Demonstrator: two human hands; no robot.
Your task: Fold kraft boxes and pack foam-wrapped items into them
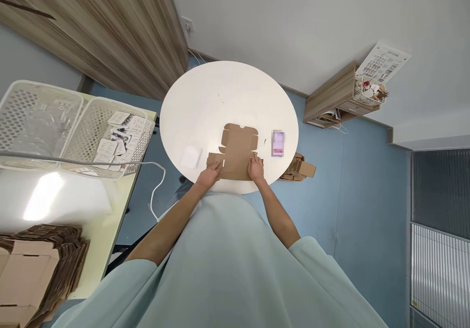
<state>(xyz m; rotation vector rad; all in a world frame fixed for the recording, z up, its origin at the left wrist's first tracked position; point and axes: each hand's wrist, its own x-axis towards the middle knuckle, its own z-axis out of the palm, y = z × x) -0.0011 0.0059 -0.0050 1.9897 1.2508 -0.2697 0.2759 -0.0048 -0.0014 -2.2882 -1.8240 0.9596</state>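
Note:
A flattened brown cardboard box [239, 149] lies unfolded on the round white table [198, 90], its flaps spread out. My left hand [210, 174] has its fingers closed on the small flap at the box's lower left side. At the opposite side, my right hand [256, 167] grips the lower right flap, fingers bent over it. Left of the box rests a thin white square item [191, 157]. A phone-like pink and purple rectangle [278, 143], blurred over, lies to the right.
On the side table at left stand two white baskets [86, 117], one holding printed cards [119, 139]. Stacked flat cardboard boxes [40, 269] sit below them. Folded cardboard boxes [299, 167] are on the floor at right. A white cable [157, 191] hangs off the side table.

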